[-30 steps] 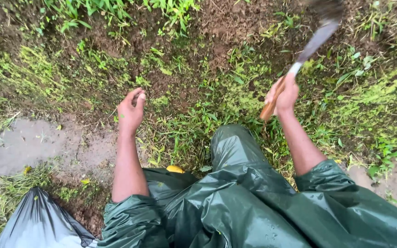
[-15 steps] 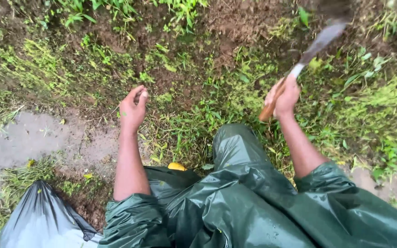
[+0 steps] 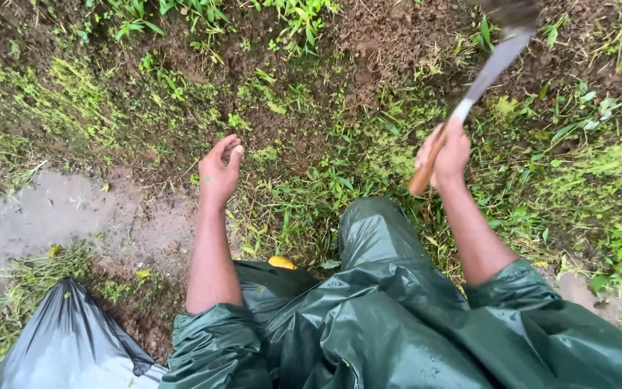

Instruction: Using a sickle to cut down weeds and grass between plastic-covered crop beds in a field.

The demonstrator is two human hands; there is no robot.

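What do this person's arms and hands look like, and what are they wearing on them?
Both hands, the left hand and the right hand, are bare, with no gloves, rings or watch visible. The forearms are bare too. Glossy dark green raincoat sleeves are bunched up near the elbows, wet and creased, and the same shiny green material covers the knee.

A crumpled black plastic bag [image 3: 73, 338] lies at the lower left, on the muddy ground.

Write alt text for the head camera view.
A person in a green raincoat crouches over weedy soil, right hand gripping a wooden-handled digging tool. The left hand hangs empty; a black bag lies beside a muddy patch.
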